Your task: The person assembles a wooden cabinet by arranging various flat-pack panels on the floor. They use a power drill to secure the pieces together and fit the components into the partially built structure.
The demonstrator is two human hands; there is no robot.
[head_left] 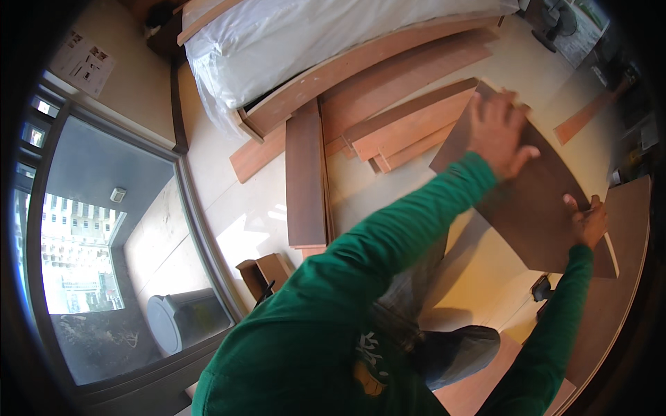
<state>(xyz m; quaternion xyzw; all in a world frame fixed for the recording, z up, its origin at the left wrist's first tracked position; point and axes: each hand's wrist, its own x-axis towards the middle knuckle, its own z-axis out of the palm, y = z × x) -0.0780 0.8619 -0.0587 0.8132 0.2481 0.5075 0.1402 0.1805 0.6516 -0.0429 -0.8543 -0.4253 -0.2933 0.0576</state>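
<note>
At the far left, a large window [104, 256] takes up the scene's edge, with a grey bin [182, 319] seen through its lower pane. Just right of it, on the pale floor [236, 201], a dark brown plank [305, 180] lies lengthwise, and a small open wooden box [265, 272] sits near its close end. Farther off, a bed frame holds a mattress wrapped in clear plastic [291, 35], and a loose pile of reddish-brown boards [402, 118] spreads beside it.

Right of the pile, the person, in green sleeves, holds a dark brown panel [534, 208] tilted above the floor. The left hand [498, 132] lies flat on the panel's far upper corner, fingers spread wide and pressed against its face. The right hand [588, 220] grips the panel's right edge nearer the person, fingers curled around the rim with the thumb on top.

To the right again, a larger brown board [624, 277] lies under and beyond the panel, and a short reddish strip [583, 118] rests on the floor farther away. A standing fan [555, 21] is at the far right corner.
</note>
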